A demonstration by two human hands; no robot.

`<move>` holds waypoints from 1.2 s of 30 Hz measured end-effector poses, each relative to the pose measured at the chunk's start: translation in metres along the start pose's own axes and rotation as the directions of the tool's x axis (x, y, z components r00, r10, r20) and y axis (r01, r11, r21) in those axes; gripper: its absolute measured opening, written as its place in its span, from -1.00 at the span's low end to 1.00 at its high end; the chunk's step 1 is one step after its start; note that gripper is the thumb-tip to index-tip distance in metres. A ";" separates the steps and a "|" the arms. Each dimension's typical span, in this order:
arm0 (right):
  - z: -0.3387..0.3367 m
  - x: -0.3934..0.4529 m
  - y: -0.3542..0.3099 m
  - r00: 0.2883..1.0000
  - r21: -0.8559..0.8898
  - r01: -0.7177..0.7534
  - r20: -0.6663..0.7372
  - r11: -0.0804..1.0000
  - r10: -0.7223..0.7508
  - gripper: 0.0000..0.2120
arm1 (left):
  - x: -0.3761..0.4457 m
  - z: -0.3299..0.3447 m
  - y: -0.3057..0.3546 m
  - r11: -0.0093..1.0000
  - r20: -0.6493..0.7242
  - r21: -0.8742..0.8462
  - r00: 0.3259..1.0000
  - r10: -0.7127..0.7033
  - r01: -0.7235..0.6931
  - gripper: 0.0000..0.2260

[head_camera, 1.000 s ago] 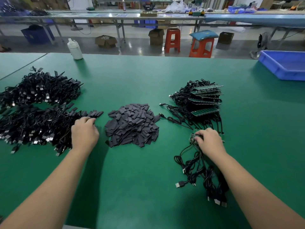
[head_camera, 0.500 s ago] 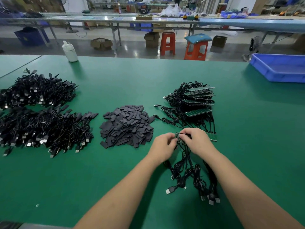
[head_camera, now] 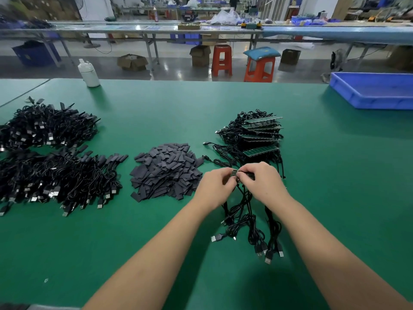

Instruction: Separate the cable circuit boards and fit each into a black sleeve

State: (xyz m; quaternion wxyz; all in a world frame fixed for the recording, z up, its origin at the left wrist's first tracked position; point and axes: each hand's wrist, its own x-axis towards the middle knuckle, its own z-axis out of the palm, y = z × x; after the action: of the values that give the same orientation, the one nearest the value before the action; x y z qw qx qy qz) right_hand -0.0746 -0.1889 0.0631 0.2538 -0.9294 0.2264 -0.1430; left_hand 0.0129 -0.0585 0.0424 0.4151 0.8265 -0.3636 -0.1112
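Left hand and right hand both pinch circuit board strip above green bench; cables hang beneath; black sleeves just left.

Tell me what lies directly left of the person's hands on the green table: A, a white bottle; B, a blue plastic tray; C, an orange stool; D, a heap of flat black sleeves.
D: the heap of flat black sleeves lies just left of the left hand, which pinches the small board strip together with the right hand.

Factory floor: long assembly benches, cable heaps, stools.
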 end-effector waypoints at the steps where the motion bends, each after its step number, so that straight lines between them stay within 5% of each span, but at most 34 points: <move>1: -0.001 -0.001 -0.002 1.000 -0.002 -0.002 -0.001 1.000 0.002 -0.87 | 0.000 -0.001 0.001 1.000 0.000 0.000 1.000 0.004 -0.004 -0.86; 10: -0.009 -0.003 -0.014 0.997 -0.060 -0.035 -0.075 0.998 0.030 -0.84 | -0.004 -0.003 0.018 0.997 -0.078 0.073 0.997 -0.029 0.035 -0.80; 16: -0.011 -0.003 -0.017 0.994 -0.021 -0.027 -0.108 0.999 0.025 -0.83 | -0.011 -0.001 0.027 0.971 -0.197 0.230 0.975 0.107 -0.060 -0.82; 22: -0.016 -0.006 -0.023 0.983 -0.009 0.018 -0.184 1.000 -0.020 -0.83 | -0.014 -0.007 0.035 0.992 -0.288 0.120 0.954 0.081 -0.048 -0.81; 27: -0.023 -0.009 -0.035 0.960 0.004 0.012 -0.281 1.000 -0.010 -0.82 | -0.019 -0.008 0.042 0.953 -0.374 0.294 0.910 0.181 -0.069 -0.81; 32: -0.041 -0.012 -0.035 0.975 0.088 0.074 -0.216 0.993 -0.053 -0.84 | -0.011 -0.024 0.034 0.989 -0.261 -0.140 0.963 -0.072 0.036 -0.80; 36: -0.054 -0.016 -0.033 0.968 0.211 0.141 -0.235 0.967 -0.090 -0.87 | -0.005 -0.034 0.017 0.857 -0.107 -0.479 0.957 -0.271 0.189 -0.79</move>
State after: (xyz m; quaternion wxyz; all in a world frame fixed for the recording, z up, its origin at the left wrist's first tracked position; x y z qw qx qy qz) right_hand -0.0972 -0.1779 0.1229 0.3222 -0.8841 0.1806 -0.2860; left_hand 0.0172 -0.0409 0.0768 0.6135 0.7475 -0.1878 -0.1724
